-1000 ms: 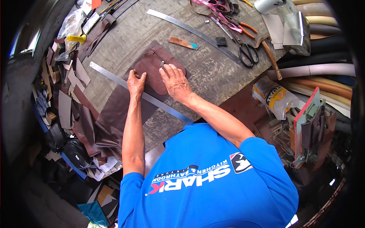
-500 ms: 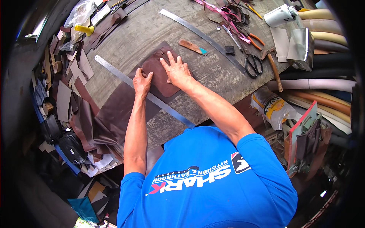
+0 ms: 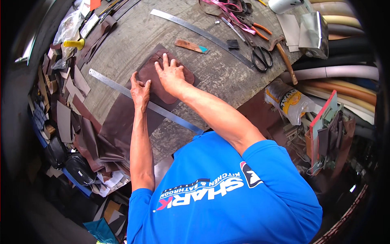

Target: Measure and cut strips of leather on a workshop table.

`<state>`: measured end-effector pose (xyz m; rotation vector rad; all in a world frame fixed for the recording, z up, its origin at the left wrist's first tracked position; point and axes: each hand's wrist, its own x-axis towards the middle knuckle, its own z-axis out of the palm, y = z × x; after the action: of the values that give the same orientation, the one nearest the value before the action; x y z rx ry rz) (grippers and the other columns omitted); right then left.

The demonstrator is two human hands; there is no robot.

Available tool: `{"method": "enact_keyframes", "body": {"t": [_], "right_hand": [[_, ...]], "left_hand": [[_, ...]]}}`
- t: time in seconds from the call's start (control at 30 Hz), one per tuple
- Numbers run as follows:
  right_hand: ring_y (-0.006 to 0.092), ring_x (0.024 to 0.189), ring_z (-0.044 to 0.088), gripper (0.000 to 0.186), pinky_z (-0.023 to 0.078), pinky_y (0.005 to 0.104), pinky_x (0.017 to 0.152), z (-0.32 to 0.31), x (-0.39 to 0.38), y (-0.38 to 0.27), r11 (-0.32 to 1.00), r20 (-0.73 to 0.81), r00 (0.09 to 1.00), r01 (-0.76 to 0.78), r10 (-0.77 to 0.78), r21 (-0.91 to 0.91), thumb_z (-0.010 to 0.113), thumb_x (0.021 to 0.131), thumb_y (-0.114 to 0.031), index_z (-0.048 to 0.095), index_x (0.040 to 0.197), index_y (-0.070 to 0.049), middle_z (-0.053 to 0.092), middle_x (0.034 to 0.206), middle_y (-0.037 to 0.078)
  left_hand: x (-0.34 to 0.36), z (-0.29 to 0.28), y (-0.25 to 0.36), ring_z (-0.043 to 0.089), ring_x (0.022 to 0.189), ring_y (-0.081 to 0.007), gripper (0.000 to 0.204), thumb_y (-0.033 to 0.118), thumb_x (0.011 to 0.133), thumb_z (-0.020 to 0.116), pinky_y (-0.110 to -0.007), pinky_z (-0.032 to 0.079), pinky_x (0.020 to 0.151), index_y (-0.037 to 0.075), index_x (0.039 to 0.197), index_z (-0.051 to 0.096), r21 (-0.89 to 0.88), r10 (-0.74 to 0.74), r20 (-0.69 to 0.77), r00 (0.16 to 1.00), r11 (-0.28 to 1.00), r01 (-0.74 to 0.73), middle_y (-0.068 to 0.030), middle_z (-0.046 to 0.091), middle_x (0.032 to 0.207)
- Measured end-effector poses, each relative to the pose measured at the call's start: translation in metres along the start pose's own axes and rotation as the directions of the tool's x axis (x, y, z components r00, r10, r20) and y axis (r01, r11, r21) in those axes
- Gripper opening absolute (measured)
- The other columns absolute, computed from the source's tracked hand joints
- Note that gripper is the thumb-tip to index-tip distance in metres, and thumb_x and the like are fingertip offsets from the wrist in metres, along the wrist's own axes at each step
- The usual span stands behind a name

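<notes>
Reddish-brown, round-cornered leather-like panel [image 3: 157, 87] is laid over darker brown sheet [image 3: 120, 118] on surface [image 3: 122, 53]. Panel is partly covered by right hand [image 3: 172, 77], fingers spread. Left hand [image 3: 140, 93] is placed at left edge; whether edge is pinched can't be told.

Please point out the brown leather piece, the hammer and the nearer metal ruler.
Brown leather piece [image 3: 150, 74]: head view, on its left part.
Hammer [image 3: 287, 63]: head view, on its wooden handle.
Nearer metal ruler [image 3: 162, 111]: head view, flat face near mid-length.

A panel [image 3: 151, 74] lies under the hands [image 3: 172, 78] on the worktop [image 3: 130, 40]; scissors [image 3: 261, 60] and hammer [image 3: 287, 63] rightward, scraps [image 3: 65, 116] leftward.
</notes>
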<state>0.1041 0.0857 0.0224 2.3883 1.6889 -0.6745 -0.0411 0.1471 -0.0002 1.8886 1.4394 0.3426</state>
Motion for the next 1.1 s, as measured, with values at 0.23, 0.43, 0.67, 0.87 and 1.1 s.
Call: {"method": "enact_keyframes", "body": {"t": [0.23,0.43,0.67,0.87,1.1], "right_hand": [[0.0375,0.121,0.045,0.084,0.053,0.0478,0.081,-0.009,-0.001,-0.003,0.998,0.038,0.998,-0.044,0.042,0.052,0.071,0.08,-0.018,0.029,0.152,-0.025,0.016,0.159,0.02],[0.042,0.122,0.047,0.091,0.053,0.0512,0.087,-0.001,0.0,0.01,0.995,-0.025,0.999,0.027,-0.025,0.095,0.076,0.075,-0.013,0.029,0.152,-0.025,0.017,0.157,0.019],[0.0394,0.12,0.047,0.096,0.053,0.0479,0.085,-0.014,-0.006,0.014,0.997,0.066,0.995,0.077,-0.079,0.031,0.078,0.073,-0.013,0.028,0.153,-0.029,0.013,0.159,0.017],[0.0413,0.125,0.044,0.111,0.053,0.0494,0.086,-0.012,-0.003,0.013,0.993,0.047,0.993,0.109,-0.11,0.037,0.086,0.063,-0.015,0.023,0.154,-0.027,0.01,0.16,0.018],[0.0436,0.122,0.044,0.13,0.053,0.0481,0.091,-0.008,-0.002,0.03,0.977,0.031,0.984,0.172,-0.177,0.122,0.094,0.05,-0.021,0.017,0.155,-0.02,0.007,0.16,0.017]], "left_hand": [[0.002,0.0,-0.003,0.052,0.064,-0.0148,0.066,0.012,0.081,0.073,-0.032,0.047,0.062,0.009,0.141,0.045,-0.009,0.004,0.06,0.998,1.0,-0.003,-0.0037,0.052,0.069],[-0.002,0.005,0.006,0.057,0.061,-0.0198,0.064,0.012,0.08,0.072,-0.037,0.049,0.062,0.007,0.138,0.045,0.038,0.023,-0.012,1.0,0.999,-0.023,-0.0072,0.056,0.067],[-0.009,0.004,0.024,0.059,0.1,-0.0339,0.063,0.009,0.078,0.068,-0.044,0.049,0.084,0.004,0.137,0.045,0.287,0.014,-0.052,0.999,0.958,0.002,-0.0169,0.059,0.108],[-0.02,0.047,0.023,0.021,0.144,-0.0415,0.062,0.027,0.092,0.053,-0.054,0.019,0.114,0.006,0.147,0.036,0.485,0.494,0.023,0.869,0.755,-0.442,-0.0172,0.031,0.153],[-0.027,0.06,0.01,0.006,0.149,-0.0362,0.07,0.044,0.095,0.048,-0.057,0.006,0.117,0.009,0.152,0.028,0.556,0.392,0.07,0.917,0.748,-0.362,-0.0092,0.02,0.161]]}}
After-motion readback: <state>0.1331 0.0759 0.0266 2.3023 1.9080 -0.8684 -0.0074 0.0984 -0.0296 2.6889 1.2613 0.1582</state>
